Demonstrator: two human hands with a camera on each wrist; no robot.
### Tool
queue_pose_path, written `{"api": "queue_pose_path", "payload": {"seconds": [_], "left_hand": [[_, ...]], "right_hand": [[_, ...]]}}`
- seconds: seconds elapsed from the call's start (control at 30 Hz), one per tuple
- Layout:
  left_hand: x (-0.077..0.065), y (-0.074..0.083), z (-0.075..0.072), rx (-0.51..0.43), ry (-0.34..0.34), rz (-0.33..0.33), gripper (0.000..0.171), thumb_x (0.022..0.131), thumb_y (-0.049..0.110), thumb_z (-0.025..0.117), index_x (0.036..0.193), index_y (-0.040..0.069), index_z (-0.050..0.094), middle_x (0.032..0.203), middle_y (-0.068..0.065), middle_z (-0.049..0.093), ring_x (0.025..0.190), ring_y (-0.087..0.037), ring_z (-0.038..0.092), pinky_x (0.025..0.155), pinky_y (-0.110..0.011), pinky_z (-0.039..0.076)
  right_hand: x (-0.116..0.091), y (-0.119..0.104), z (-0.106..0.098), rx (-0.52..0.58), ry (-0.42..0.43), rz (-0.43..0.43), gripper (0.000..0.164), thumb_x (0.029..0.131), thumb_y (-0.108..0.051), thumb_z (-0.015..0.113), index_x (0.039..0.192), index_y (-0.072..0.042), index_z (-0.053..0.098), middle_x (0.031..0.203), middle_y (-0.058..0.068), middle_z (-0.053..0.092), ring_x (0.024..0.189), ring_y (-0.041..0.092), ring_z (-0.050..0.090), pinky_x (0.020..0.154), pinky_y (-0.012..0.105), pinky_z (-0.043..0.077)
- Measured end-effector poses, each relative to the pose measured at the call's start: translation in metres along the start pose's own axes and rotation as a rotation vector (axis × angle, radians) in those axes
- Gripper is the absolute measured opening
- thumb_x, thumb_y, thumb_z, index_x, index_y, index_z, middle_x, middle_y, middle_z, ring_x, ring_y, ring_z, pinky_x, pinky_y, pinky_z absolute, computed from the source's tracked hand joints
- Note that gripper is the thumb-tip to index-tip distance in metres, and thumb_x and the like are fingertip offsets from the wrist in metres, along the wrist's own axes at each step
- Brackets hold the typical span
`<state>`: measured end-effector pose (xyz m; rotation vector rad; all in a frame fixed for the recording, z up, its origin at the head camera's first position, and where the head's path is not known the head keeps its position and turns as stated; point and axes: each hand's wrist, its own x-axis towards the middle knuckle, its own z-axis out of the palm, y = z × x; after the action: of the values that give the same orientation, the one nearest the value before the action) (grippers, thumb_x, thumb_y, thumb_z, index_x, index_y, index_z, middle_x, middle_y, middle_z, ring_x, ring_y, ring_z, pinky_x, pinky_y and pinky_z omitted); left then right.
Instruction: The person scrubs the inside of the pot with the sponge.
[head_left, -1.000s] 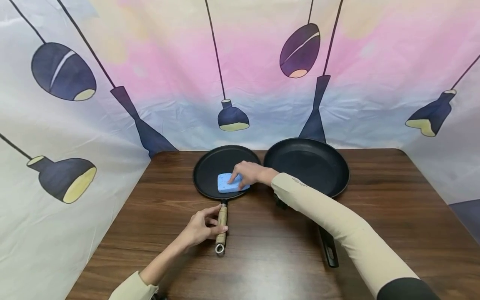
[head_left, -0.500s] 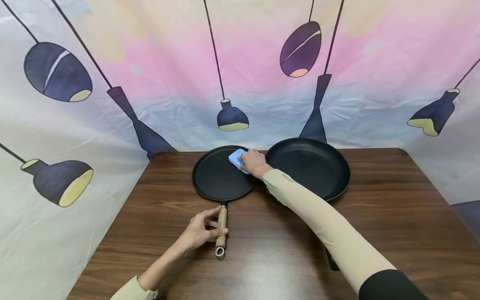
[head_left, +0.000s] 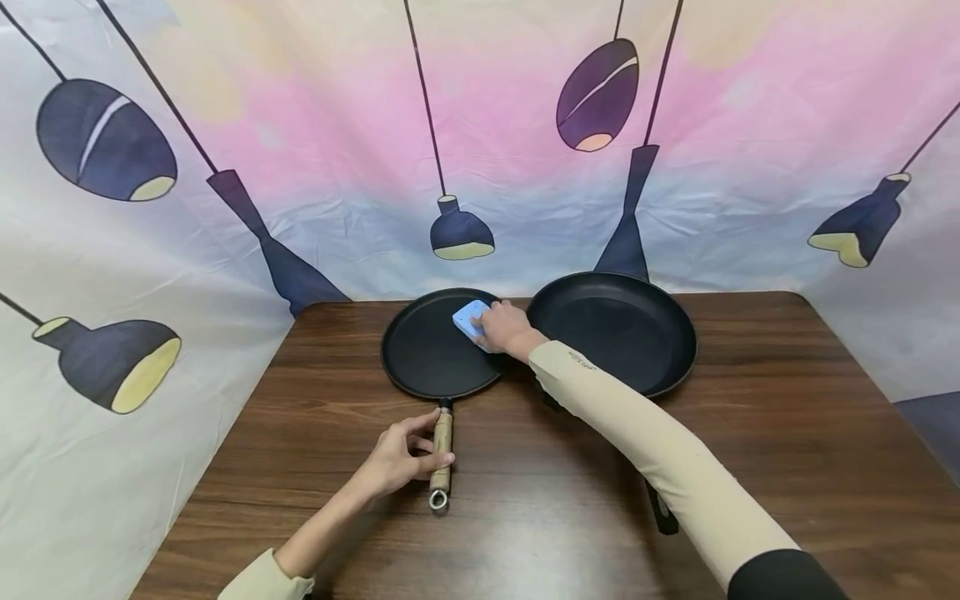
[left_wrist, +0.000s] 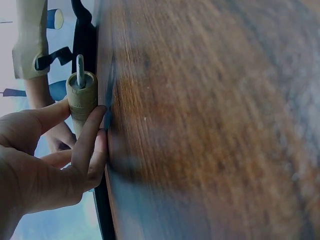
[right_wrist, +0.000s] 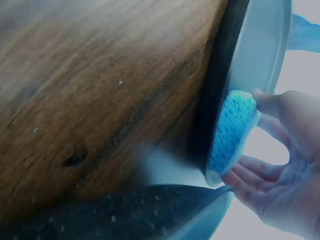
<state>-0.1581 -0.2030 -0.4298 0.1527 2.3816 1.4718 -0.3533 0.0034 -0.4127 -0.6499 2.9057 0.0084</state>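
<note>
A flat black pan (head_left: 427, 350) with a wooden handle (head_left: 442, 450) lies on the table, its handle toward me. My left hand (head_left: 397, 457) grips that handle between thumb and fingers; in the left wrist view the handle's ringed end (left_wrist: 81, 90) shows between the fingers. Over the right side of the same pan, my right hand (head_left: 506, 327) holds a blue sponge (head_left: 468, 317). The right wrist view has the sponge (right_wrist: 232, 132) against the pan's surface near its rim, with thumb and fingers on its edges.
A larger, deeper black frying pan (head_left: 611, 329) stands close on the right, its black handle (head_left: 662, 508) partly hidden under my right forearm. Both pans sit near the back of the wooden table (head_left: 540, 508). A cloth printed with lamps (head_left: 337, 150) hangs behind.
From the lower part of the flat pan, my right hand has moved the sponge up to its right side, then slightly back toward me. The left hand keeps its hold on the handle.
</note>
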Motion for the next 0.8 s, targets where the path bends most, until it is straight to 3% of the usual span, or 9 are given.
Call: {"api": "queue_pose_path", "payload": {"seconds": [0.17,0.37,0.57,0.8], "left_hand": [[0.002,-0.001,0.000,-0.021,0.004,-0.020,0.079,0.086,0.009,0.083,0.153,0.000,0.043,0.143,-0.024,0.055,0.101,-0.020,0.066,0.071,-0.031,0.065],[0.002,0.001,0.002,-0.010,-0.001,-0.018,0.078,0.087,0.009,0.082,0.153,-0.001,0.042,0.144,-0.024,0.054,0.103,-0.021,0.066,0.072,-0.034,0.066],[0.003,0.004,0.000,-0.008,-0.002,-0.025,0.077,0.088,0.008,0.081,0.154,-0.001,0.041,0.144,-0.025,0.054,0.102,-0.020,0.065,0.073,-0.034,0.066],[0.002,0.003,0.002,0.025,-0.005,-0.012,0.077,0.087,0.009,0.082,0.152,-0.002,0.043,0.145,-0.025,0.053,0.103,-0.022,0.067,0.071,-0.030,0.065]], "right_hand": [[-0.015,-0.006,-0.004,-0.009,-0.055,-0.145,0.055,0.101,-0.045,0.063,0.151,-0.026,0.049,0.154,0.009,0.052,0.140,0.029,0.049,0.114,0.042,0.048],[-0.028,-0.015,-0.002,-0.018,-0.067,-0.307,0.054,0.099,-0.042,0.068,0.148,-0.029,0.053,0.143,0.008,0.061,0.129,0.026,0.056,0.108,0.038,0.052],[-0.034,-0.023,-0.002,0.017,-0.072,-0.346,0.050,0.100,-0.035,0.068,0.148,-0.031,0.053,0.134,0.009,0.061,0.128,0.028,0.053,0.105,0.039,0.052],[-0.039,-0.025,0.001,0.098,-0.110,-0.406,0.048,0.100,-0.022,0.068,0.146,-0.033,0.055,0.148,0.006,0.055,0.137,0.026,0.047,0.114,0.039,0.047]]}}
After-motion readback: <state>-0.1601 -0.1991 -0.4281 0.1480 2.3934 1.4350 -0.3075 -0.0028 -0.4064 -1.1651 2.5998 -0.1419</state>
